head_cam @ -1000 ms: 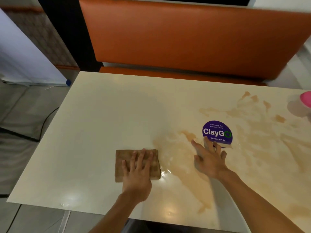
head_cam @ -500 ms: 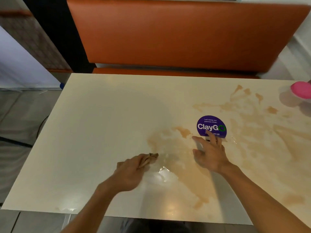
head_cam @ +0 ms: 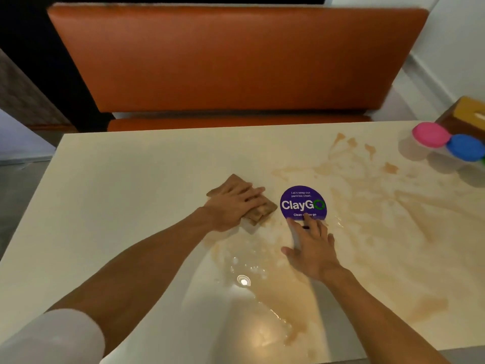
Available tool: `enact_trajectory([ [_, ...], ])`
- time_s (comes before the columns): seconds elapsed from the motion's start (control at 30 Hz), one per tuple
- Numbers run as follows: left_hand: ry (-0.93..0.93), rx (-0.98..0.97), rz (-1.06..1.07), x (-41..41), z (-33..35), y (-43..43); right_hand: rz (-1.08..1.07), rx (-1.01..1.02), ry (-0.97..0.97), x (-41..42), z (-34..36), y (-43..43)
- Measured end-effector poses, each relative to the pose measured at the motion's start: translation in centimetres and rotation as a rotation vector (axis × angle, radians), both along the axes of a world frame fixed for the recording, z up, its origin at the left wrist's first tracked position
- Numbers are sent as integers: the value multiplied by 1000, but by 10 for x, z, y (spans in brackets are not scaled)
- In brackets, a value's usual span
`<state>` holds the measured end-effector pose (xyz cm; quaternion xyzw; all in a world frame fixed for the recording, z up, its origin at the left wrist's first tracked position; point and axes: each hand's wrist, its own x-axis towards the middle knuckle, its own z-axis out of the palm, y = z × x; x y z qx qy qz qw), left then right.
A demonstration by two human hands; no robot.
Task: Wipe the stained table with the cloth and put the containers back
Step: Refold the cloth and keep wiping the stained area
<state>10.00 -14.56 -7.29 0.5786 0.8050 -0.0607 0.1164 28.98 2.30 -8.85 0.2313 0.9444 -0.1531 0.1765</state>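
Head view: the left hand (head_cam: 233, 206) pressed flat on the folded brown cloth (head_cam: 263, 212) at mid-frame, fingers straight and close together, just left of the purple ClayGo sticker (head_cam: 301, 202). The right hand (head_cam: 312, 248) lay on the wet table (head_cam: 131, 206), fingers spread, tips touching the sticker's lower edge. Brown stains (head_cam: 367, 206) covered the right half and ran to the near edge, while the left half was open. At the right edge stood the containers, one pink-lidded (head_cam: 430, 135) and one blue-lidded (head_cam: 465, 148), touching each other.
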Motion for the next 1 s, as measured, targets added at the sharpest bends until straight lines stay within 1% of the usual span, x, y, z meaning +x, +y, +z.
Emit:
enact_trajectory([
  [0.07, -6, -90, -69, -1, -12, 1, 1, 4, 1, 0, 0, 1],
  [0.1, -17, -96, -84, -1, -17, 0, -1, 6, 1, 0, -1, 2],
  [0.33, -145, -6, -55, -7, -26, -24, 7, 12, -5, 1, -1, 4],
  [0.53, -211, 54, 140, 0, -27, -59, -8, 7, -7, 0, 0, 5],
  [0.73, -209, 79, 342, 34, -29, -90, -14, -3, -25, -1, 2, 4],
  [0.87, -184, 138, 442, 71, -39, -111, -21, -11, -32, -3, 5, 2],
  [1.0, -116, 191, 463, 112, -46, -127, -20, -14, -30, -3, 6, -1],
])
